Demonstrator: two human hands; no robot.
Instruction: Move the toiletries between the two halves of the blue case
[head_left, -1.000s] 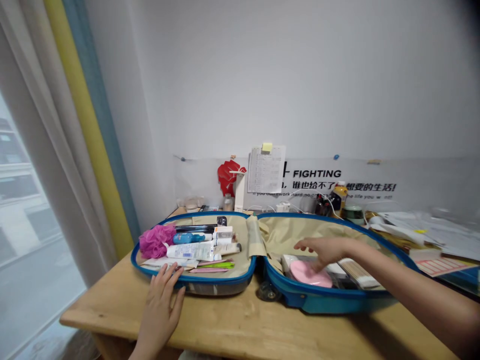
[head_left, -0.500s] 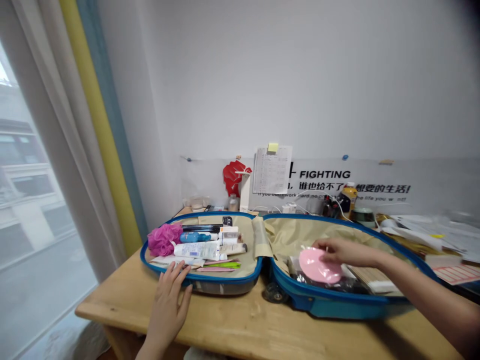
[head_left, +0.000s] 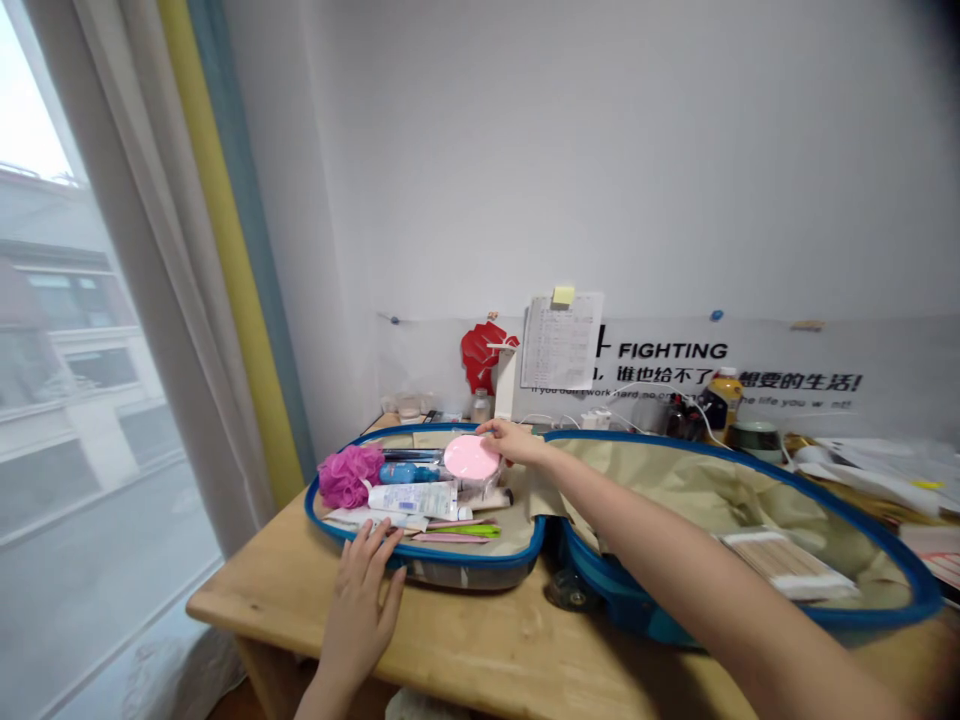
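An open blue suitcase (head_left: pixel 480 577) lies with its two halves side by side. My right hand (head_left: pixel 512 440) pinches a pink round pad (head_left: pixel 470 458) in clear plastic above the left half. Underneath it are toiletries: a white tube (head_left: pixel 414 499), a blue bottle (head_left: pixel 405 473) and a dark-capped tube (head_left: pixel 495 498). A magenta bath puff (head_left: pixel 351 475) sits at the left end. Pink and green slim items (head_left: pixel 465 531) lie near the front rim. My left hand (head_left: pixel 364 580) is open, fingers spread against that rim, holding nothing.
A packet of cotton swabs (head_left: pixel 791 565) lies in the suitcase's right half, partly behind my forearm. The suitcase stands on a wooden table (head_left: pixel 480 655). Behind it are a yellow-labelled bottle (head_left: pixel 722 400), a white lamp-like stand (head_left: pixel 505 385) and papers (head_left: pixel 862 465).
My right hand has carried the pink pad from the suitcase's right half leftwards over the left half. My left hand stays at the front rim. The view has shifted slightly.
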